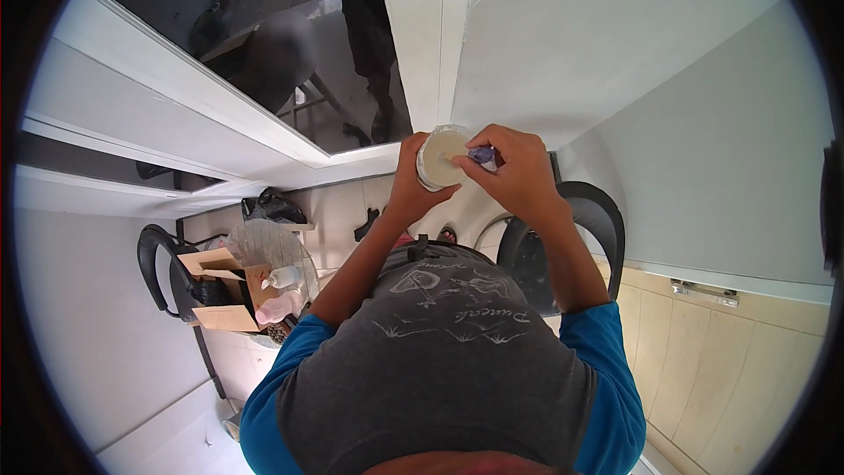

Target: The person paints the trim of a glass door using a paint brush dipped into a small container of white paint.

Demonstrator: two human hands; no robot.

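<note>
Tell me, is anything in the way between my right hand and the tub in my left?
Nothing visible is. Your right hand is at the tub, fingertips over its round top, holding a small purple item. Your left hand grips the tub's other side.

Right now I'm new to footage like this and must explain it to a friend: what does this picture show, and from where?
No machine here: these are a person's own bare hands, seen by a camera worn on the head, looking down past a grey shirt. The left hand grips a round tub of something pale; the right hand holds a small blue-purple item at its open top, too unclear to name. Off to the left, a round table bears an open cardboard box, a white bottle and a pink bottle.
</note>
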